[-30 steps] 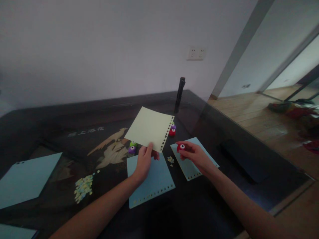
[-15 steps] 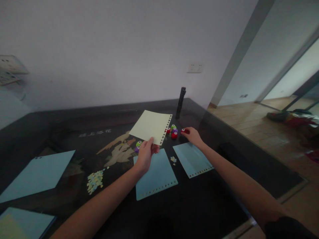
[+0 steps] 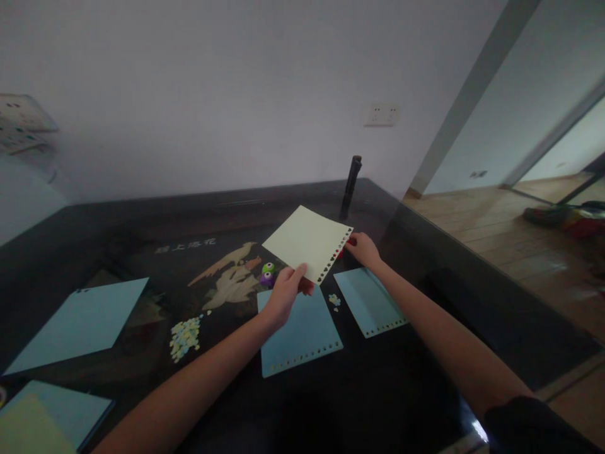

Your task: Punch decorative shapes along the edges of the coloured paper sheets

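Observation:
A pale yellow sheet of paper (image 3: 305, 243) is held up above the table, with small shaped holes along its right edge. My left hand (image 3: 286, 293) pinches its near corner, thumb on top. My right hand (image 3: 363, 250) is closed on a small red craft punch (image 3: 351, 240) at the sheet's holed edge, partly hidden by paper and fingers. Another red punch (image 3: 340, 253) shows just below that edge. Left of the sheet, a green punch (image 3: 268, 268) and a purple punch (image 3: 267, 279) stand together. Below lie two blue punched sheets, one in the middle (image 3: 302, 334) and one at right (image 3: 371, 302).
A heap of small paper cutouts (image 3: 185, 337) lies left of my left forearm, with a smaller pile (image 3: 334, 301) between the blue sheets. More blue paper (image 3: 85, 325) lies at left. A black upright object (image 3: 353, 175) stands at the back by the wall.
The yellow sheet and my left hand have moved right, now covering most of the punch cluster. My right hand, with the red punch, now meets the sheet's holed edge. The view has shifted slightly.

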Tool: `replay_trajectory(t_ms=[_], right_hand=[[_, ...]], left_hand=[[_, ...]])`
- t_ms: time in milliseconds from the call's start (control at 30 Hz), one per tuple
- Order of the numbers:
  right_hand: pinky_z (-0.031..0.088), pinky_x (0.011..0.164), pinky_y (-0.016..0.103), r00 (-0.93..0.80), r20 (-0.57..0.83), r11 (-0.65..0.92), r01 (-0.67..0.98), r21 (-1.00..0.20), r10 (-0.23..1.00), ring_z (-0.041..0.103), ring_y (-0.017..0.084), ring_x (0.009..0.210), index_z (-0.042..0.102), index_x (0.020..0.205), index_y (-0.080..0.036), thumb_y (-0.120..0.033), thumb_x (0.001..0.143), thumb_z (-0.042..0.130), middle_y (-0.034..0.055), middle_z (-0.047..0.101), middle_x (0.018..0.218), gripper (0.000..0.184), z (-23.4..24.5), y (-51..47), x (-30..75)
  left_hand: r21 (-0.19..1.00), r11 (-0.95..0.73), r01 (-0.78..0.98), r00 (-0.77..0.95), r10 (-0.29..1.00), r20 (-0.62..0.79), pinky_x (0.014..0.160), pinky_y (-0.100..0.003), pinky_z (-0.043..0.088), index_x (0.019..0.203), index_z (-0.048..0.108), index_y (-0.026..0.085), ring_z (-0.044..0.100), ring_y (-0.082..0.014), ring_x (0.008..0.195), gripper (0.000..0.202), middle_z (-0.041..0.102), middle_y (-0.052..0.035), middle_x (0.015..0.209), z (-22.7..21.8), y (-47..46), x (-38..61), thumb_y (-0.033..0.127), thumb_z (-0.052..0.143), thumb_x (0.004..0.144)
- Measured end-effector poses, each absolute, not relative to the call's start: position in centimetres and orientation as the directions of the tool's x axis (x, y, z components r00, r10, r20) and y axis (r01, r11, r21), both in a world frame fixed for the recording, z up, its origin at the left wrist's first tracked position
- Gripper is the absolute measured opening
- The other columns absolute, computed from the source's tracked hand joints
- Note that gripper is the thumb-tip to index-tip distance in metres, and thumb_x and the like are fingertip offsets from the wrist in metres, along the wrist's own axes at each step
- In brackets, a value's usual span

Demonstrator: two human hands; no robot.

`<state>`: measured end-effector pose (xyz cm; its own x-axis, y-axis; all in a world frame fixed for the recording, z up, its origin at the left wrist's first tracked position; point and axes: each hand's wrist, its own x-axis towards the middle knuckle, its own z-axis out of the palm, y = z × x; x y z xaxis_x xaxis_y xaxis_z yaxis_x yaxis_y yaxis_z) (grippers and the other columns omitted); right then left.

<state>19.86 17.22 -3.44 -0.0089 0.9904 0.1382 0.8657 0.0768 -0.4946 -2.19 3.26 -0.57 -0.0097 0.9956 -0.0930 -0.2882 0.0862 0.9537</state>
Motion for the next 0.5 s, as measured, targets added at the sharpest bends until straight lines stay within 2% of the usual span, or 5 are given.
replay_trajectory(t_ms=[200, 300, 400, 433, 500], right_hand=[[0.051, 0.085, 0.042, -0.004, 0.127, 0.089, 0.742, -0.664, 0.992, 0.059, 0.020, 0.101, 0.056, 0.119, -0.019, -0.034, 0.091, 0.054, 0.0092, 0.057, 0.122, 0.032, -1.6, 15.5, 20.2], [0.048, 0.088, 0.038, -0.015, 0.113, 0.099, 0.605, -0.790, 0.994, 0.060, 0.022, 0.102, 0.065, 0.102, -0.015, -0.037, 0.092, 0.050, 0.0109, 0.065, 0.109, 0.029, 0.2, 13.8, 20.9], [0.051, 0.075, 0.036, -0.072, 0.033, 0.061, 0.427, -0.902, 0.997, 0.065, 0.021, 0.086, 0.067, 0.098, -0.015, -0.050, 0.093, 0.036, 0.0100, 0.070, 0.093, 0.047, 1.4, 11.5, 21.4], [0.051, 0.071, 0.035, -0.095, 0.000, 0.035, 0.376, -0.926, 0.995, 0.065, 0.020, 0.080, 0.067, 0.097, -0.015, -0.053, 0.091, 0.038, 0.0094, 0.071, 0.089, 0.048, 1.6, 10.8, 21.4], [0.050, 0.063, 0.032, -0.139, -0.060, -0.017, 0.292, -0.956, 0.988, 0.065, 0.018, 0.070, 0.068, 0.090, -0.016, -0.053, 0.082, 0.055, 0.0071, 0.071, 0.082, 0.040, 1.7, 9.5, 21.4]], left_hand=[[0.986, 0.090, -0.139, 0.092, 0.993, -0.078, 0.052, -0.025, 0.041, 0.056, 0.058, 0.015, 0.053, -0.0125, 0.045, 0.035, 0.060, -0.0045, 0.049, -0.7, 3.2, -2.6, 0.035, 0.055, 0.084], [0.995, 0.091, -0.042, 0.178, 0.981, -0.082, 0.052, -0.025, 0.042, 0.056, 0.061, 0.015, 0.054, -0.0134, 0.046, 0.034, 0.061, -0.0053, 0.049, -0.4, 3.4, -2.9, 0.030, 0.054, 0.085], [0.994, 0.086, 0.069, 0.279, 0.955, -0.102, 0.051, -0.024, 0.041, 0.052, 0.062, 0.014, 0.053, -0.0129, 0.045, 0.036, 0.061, -0.0057, 0.047, -0.1, 3.5, -3.1, 0.025, 0.054, 0.085], [0.991, 0.082, 0.103, 0.307, 0.945, -0.110, 0.051, -0.024, 0.041, 0.051, 0.062, 0.014, 0.053, -0.0127, 0.045, 0.037, 0.061, -0.0056, 0.047, -0.1, 3.5, -3.2, 0.024, 0.054, 0.085], [0.985, 0.073, 0.157, 0.352, 0.928, -0.125, 0.053, -0.024, 0.042, 0.052, 0.063, 0.013, 0.055, -0.0127, 0.046, 0.036, 0.061, -0.0046, 0.047, -0.1, 3.6, -3.3, 0.023, 0.053, 0.086]])
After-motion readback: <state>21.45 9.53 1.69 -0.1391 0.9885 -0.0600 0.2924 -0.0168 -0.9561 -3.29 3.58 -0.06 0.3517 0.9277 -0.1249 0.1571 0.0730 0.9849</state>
